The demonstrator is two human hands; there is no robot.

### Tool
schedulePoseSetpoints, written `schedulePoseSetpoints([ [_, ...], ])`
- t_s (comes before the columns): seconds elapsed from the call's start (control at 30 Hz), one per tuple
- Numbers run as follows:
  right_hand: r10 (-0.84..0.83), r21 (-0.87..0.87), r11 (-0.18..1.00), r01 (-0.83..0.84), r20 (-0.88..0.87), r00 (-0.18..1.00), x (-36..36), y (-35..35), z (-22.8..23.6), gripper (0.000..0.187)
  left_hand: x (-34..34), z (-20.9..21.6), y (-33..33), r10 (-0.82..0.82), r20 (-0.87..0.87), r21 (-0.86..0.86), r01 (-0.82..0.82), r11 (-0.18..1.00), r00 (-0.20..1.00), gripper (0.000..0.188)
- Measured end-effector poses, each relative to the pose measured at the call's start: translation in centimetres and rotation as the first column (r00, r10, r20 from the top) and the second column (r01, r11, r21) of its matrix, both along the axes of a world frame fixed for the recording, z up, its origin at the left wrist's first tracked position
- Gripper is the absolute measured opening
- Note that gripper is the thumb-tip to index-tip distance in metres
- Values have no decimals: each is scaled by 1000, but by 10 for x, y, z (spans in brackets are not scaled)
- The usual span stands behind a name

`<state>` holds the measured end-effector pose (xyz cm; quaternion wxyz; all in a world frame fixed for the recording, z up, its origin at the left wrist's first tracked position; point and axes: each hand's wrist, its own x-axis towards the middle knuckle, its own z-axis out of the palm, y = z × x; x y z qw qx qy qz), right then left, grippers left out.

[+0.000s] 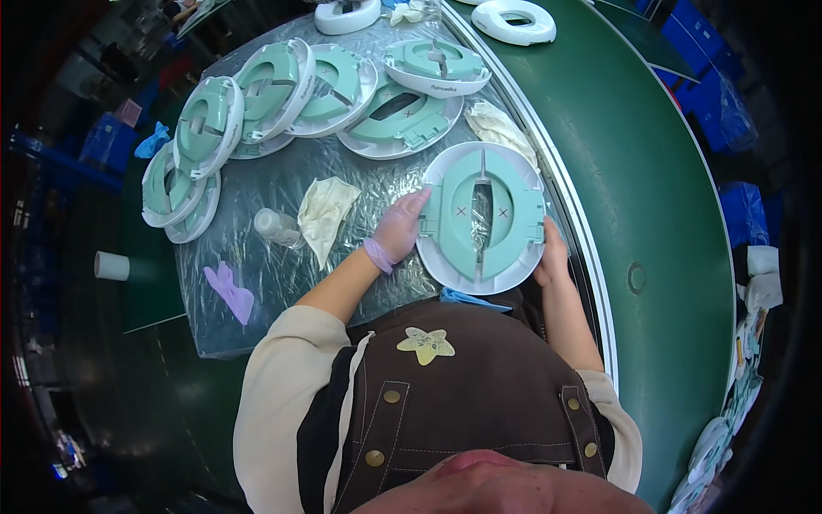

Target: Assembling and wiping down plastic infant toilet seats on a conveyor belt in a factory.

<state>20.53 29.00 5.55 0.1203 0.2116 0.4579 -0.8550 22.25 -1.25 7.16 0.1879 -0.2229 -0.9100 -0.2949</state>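
Observation:
A round plastic potty seat [451,224], white at the rim with a mint-green inner part, lies in front of my body with its slotted side up. Two red crosses mark the green, one on each side of the long middle opening. My left hand [399,230], in a thin purple glove, grips its left edge. On the opposite edge my right hand [551,251] is closed round the rim, its fingers partly hidden beneath. A crumpled cream cloth [501,128] sits just behind the seat, and a blue glove [473,299] shows at its near side.
Several similar seats [204,127] lean and overlap across the plastic-covered table [265,300]. A clear bottle [278,228], a cream cloth [327,214] and a purple glove [229,291] lie at left. To the right, past a white rail [591,283], runs a green belt [668,283] carrying a white ring [514,22].

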Motion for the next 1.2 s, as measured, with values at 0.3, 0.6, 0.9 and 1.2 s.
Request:
schedulePoseSetpoints([
  [0.3, 52, -49, 997, -54, -31, 998, -4, 16, 25, 39, 5, 10, 5, -160, -118, 70, 169, 983, 980, 70],
  [0.6, 210, 529, 849, 6, -348, 914, 7, 56, 112, 33, 11, 88, 33, -358, -280, 501, 453, 737, 891, 67],
  [0.9, 391, 371, 912, -177, -650, 651, 35, -26, 204, 41, 25, 109, 87, -728, 205, 956, -293, 6, 654, 62],
  [1.2, 682, 752, 607, -256, -329, 653, -12, -73, 173, 70, 25, 73, 86, -768, 157, 899, -412, -149, 620, 60],
])
